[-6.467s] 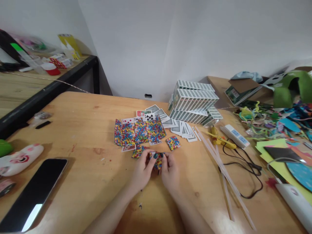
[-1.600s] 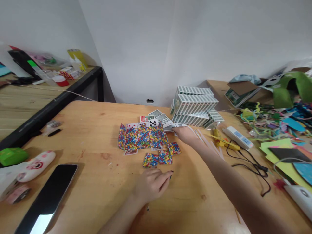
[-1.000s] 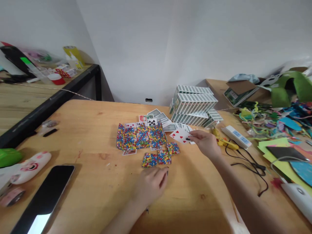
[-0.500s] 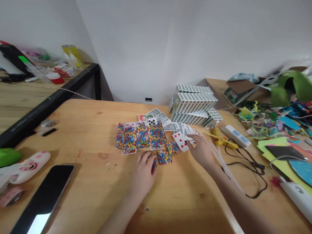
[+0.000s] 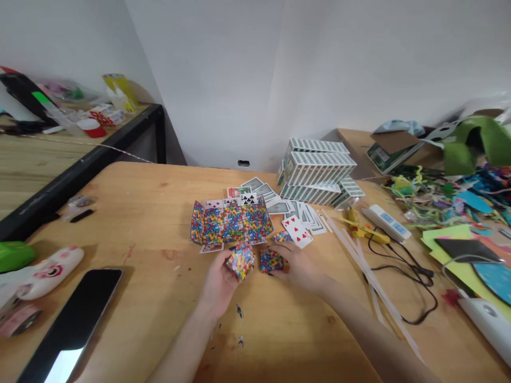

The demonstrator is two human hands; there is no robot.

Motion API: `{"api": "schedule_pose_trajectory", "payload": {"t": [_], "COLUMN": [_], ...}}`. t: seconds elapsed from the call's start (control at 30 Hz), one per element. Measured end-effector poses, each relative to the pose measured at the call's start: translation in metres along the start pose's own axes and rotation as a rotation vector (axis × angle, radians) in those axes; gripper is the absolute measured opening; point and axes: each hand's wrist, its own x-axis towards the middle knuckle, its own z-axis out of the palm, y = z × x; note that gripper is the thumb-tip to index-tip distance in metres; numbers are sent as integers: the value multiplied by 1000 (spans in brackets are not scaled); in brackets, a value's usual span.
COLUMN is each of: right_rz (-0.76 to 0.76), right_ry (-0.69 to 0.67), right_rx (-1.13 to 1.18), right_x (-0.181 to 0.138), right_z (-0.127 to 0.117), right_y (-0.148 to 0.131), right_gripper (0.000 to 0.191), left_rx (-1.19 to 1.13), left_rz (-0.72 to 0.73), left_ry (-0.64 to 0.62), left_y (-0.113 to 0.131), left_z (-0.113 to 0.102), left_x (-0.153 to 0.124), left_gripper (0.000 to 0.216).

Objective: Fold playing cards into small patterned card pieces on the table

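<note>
My left hand [image 5: 219, 284] is closed on a small square piece [image 5: 241, 260] with a bright multicoloured pattern, held tilted just above the table. My right hand [image 5: 299, 266] has its thumb and fingers around the right side of a second patterned square [image 5: 270, 260], which lies on the table. Behind it, a third patterned square [image 5: 282, 236] is partly hidden by the right fingers. A folded panel [image 5: 231, 223] with the same pattern stands beyond both hands, with playing cards along its back edge. The six of hearts [image 5: 297, 231] lies face up beyond my right hand.
Striped card boxes [image 5: 319, 170] are stacked at the back, with spread playing cards [image 5: 305, 215] before them. To the right lie translucent sticks [image 5: 371, 276], a yellow glue gun [image 5: 365, 231], a cord and a power strip [image 5: 386, 222]. A phone [image 5: 75, 319] lies at left.
My left hand has turned and lifted its patterned square into view. My right hand has left the heart card and moved left and nearer to the second square. Small scraps now show near my left wrist.
</note>
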Motion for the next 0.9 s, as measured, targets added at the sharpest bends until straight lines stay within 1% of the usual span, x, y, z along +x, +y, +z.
{"api": "schedule_pose_trajectory", "payload": {"t": [0.07,0.1,0.17,0.2,0.23,0.3,0.37,0.43,0.47,0.5,0.53,0.6,0.67,0.73,0.8,0.83,0.87,0.9], "right_rz": [84,137,249,323,389,471,480,429,386,337,284,169,59,-33,-90,-98,-90,-57], "right_ry": [12,7,-17,32,32,12,-51,-50,-19,31,88,172,191,153,121,140,180,255], "right_rx": [230,411,876,1108,1308,1568,1662,1603,1507,1364,1177,728,310,36,-82,-99,-101,-100], "right_x": [-4,-7,-12,-14,-16,-18,-19,-18,-18,-18,-17,-17,-16,-15,-14,-13,-11,-9], "right_z": [0,1,2,4,5,7,9,11,11,12,13,14,17,19,20,19,18,16], "right_y": [-4,-6,-10,-12,-14,-17,-18,-18,-18,-18,-19,-20,-23,-26,-26,-24,-21,-15], "right_gripper": [43,40,34,33,33,31,34,37,35,33,32,36,42,42,41,38,34,28], "left_rx": [-15,-17,-20,-18,-14,1,49,163,247,350,466,722,975,1183,1310,1338,1346,1341], "left_rz": [-8,-12,-20,-21,-22,-18,8,101,189,282,381,593,821,1022,1112,1132,1140,1145], "left_ry": [14,13,15,18,20,11,-24,-68,-92,-109,-125,-145,-152,-142,-136,-134,-132,-127], "left_y": [1,1,0,-1,-2,-4,-7,-9,-10,-11,-11,-13,-16,-20,-24,-25,-26,-26], "left_z": [3,4,4,3,3,0,-3,-5,-7,-8,-9,-10,-13,-15,-17,-18,-19,-19], "left_x": [-1,-1,-1,0,1,3,5,6,6,7,7,9,12,15,18,19,19,19], "left_gripper": [15,15,15,15,15,15,14,15,17,19,20,20,19,20,20,19,19,18]}}
